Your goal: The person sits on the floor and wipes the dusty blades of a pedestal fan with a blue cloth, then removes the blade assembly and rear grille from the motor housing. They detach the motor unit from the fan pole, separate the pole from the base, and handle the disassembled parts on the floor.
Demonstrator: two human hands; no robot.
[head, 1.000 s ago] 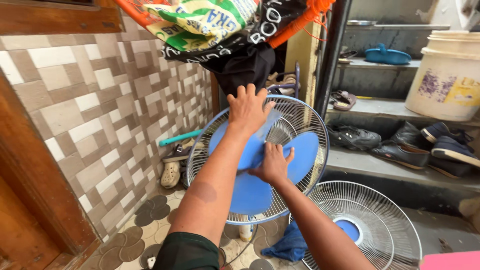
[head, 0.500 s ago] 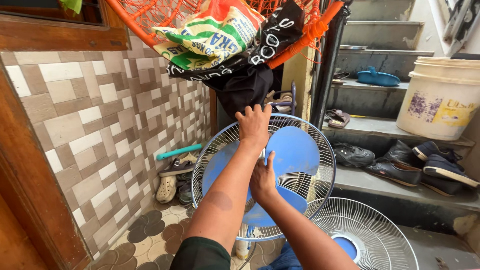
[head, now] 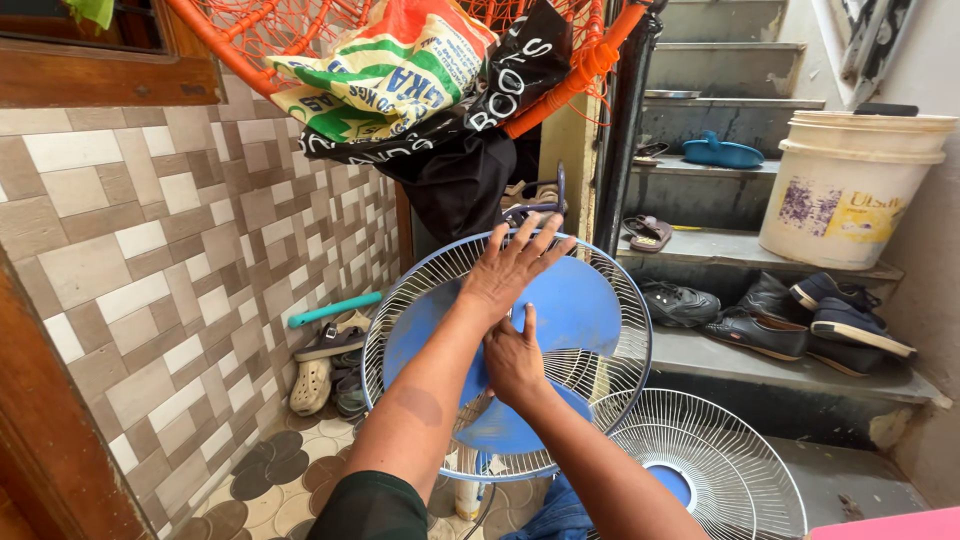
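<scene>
Fan blade point(head: 575, 300) rotated; left hand point(head: 510, 270) flat on it.

Two hands are in view, the left hand point(head: 515, 265) and the right hand point(head: 513, 362), both on one blue fan blade set point(head: 570, 305) with three blades showing. There are two wire fan guards: the rear guard point(head: 420, 300) around the blades and a loose front guard point(head: 720, 465) lying on the floor. One white plastic bucket point(head: 850, 190) stands on the stairs. One blue dish-shaped thing point(head: 722, 153) lies on a higher step. About four dark shoes point(head: 760, 325) sit on a step, and one sandal point(head: 648, 232) on another. One pale clog point(head: 312, 385) and one grey slipper point(head: 330, 343) lie by the tiled wall. One printed sack point(head: 385, 75) rests in one orange hanging chair point(head: 590, 65).
</scene>
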